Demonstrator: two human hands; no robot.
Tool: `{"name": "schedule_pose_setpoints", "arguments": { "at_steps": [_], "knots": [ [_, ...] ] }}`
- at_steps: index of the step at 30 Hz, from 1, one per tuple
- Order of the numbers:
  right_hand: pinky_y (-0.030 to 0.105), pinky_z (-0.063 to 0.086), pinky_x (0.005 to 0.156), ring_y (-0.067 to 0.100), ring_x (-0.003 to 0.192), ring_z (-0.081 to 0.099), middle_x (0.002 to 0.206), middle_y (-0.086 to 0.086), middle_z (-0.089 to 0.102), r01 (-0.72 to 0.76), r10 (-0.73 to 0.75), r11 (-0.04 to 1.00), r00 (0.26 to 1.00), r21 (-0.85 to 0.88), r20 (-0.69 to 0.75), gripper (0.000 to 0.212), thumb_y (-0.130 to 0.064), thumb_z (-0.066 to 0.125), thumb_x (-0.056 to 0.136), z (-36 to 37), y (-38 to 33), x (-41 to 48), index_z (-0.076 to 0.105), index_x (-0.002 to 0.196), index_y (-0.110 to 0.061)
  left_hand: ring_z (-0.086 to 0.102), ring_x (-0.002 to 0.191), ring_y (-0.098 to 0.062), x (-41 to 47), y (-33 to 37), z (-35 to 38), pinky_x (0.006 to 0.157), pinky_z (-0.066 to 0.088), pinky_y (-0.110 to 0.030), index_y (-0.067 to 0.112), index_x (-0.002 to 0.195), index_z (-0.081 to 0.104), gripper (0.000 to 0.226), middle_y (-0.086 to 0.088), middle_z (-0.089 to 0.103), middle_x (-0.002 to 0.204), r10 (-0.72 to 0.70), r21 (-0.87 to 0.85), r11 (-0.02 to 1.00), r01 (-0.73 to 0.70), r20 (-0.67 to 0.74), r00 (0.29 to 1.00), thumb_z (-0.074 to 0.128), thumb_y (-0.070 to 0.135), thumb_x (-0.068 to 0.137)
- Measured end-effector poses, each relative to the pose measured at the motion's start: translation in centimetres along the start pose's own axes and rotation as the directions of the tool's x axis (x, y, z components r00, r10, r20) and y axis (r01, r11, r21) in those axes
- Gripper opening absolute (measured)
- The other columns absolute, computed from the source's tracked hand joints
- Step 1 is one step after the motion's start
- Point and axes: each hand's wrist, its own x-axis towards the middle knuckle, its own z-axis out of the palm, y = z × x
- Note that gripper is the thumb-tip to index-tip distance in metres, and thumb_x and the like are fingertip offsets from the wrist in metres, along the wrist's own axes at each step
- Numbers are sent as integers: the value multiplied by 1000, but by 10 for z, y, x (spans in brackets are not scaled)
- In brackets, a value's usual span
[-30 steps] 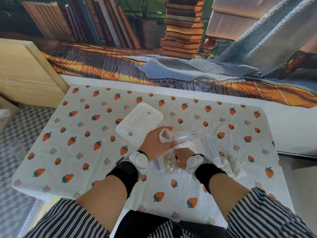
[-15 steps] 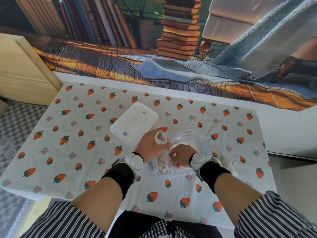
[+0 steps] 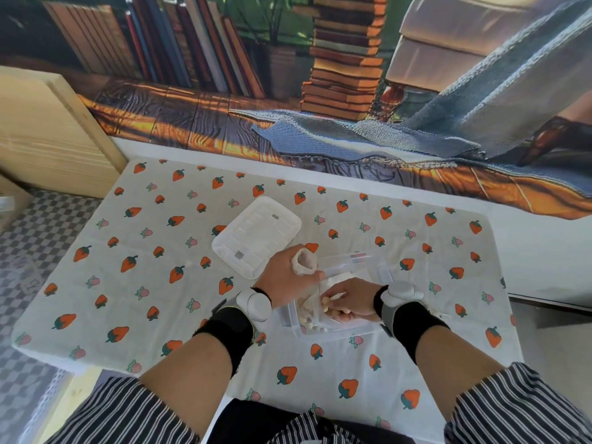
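Your left grip [image 3: 288,274] is clenched round a small off-white cloth pouch [image 3: 306,262], held upright with its rolled mouth open, just above the far left corner of the clear plastic box [image 3: 336,334]. The pouch looks soft and wrinkled. The box stands on the strawberry-print surface [image 3: 160,283] right in front of you and holds small pale round pieces [image 3: 310,325]. Your right grip [image 3: 349,299] is down inside the box, fingers curled among the pieces; you cannot tell whether it has any. The white lid [image 3: 256,235] lies flat behind your left grip; its two small grey marks are too small to read.
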Motion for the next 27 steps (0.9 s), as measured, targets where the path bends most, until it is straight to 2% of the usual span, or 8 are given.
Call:
{"name": "schedule_pose_setpoints", "arguments": {
  "at_steps": [5,11,15,18,21,23,25,27],
  "knots": [
    [20,45,57,11,58,52,75,8,62,1,-9,990,998,141,55,12,-13,64,96,-21,-17,-22,68,105,-6,63,94,-14,6,1,0,93,53,-36,43,83,60,22,14,66,89,-21,4,1000,21,11,1000,77,49,71],
    [18,42,47,14,61,54,80,11,64,39,-80,899,994,436,75,13,-18,67,91,-53,-52,-66,67,100,-8,59,83,-13,9,16,7,80,48,-28,30,79,55,25,10,60,80,2,27,1000,-2,9,1000,80,31,80],
    [19,44,51,14,62,56,85,16,66,192,-201,966,979,172,32,26,-12,67,93,-59,-79,-84,67,112,5,64,92,-18,13,24,12,84,52,-34,16,87,61,23,0,70,93,13,26,1000,-13,27,1000,80,27,82],
    [21,45,55,13,60,54,79,10,68,296,-293,947,955,-126,41,20,-14,70,92,-60,-107,-103,72,108,-2,54,69,-9,18,28,15,70,46,-29,21,79,57,25,10,58,72,35,31,999,-36,27,999,81,27,81],
    [19,49,61,9,56,55,66,-4,67,329,-345,812,937,-483,59,15,-26,71,90,-57,-135,-121,76,100,-15,56,69,-11,21,27,18,71,47,-32,24,79,57,25,6,61,72,41,29,999,-43,45,998,80,34,80],
    [18,49,62,5,55,56,64,-8,67,319,-359,714,931,-624,65,15,-34,70,89,-53,-148,-125,75,97,-22,65,81,-17,22,28,20,80,53,-39,20,92,64,33,1,70,86,51,19,998,-52,62,997,78,46,77],
    [19,47,63,3,59,60,71,-9,70,284,-382,621,924,-731,35,16,-34,67,88,-48,-155,-124,75,97,-24,67,91,-20,22,31,21,86,55,-43,19,102,67,41,1,73,96,55,15,998,-56,71,996,76,50,76],
    [19,44,61,8,74,65,85,-5,73,237,-409,526,913,-817,2,18,-33,65,88,-44,-158,-120,76,99,-23,67,91,-13,21,34,21,85,54,-37,24,105,68,32,6,73,97,70,12,997,-71,71,995,79,42,80]
  ]
}}
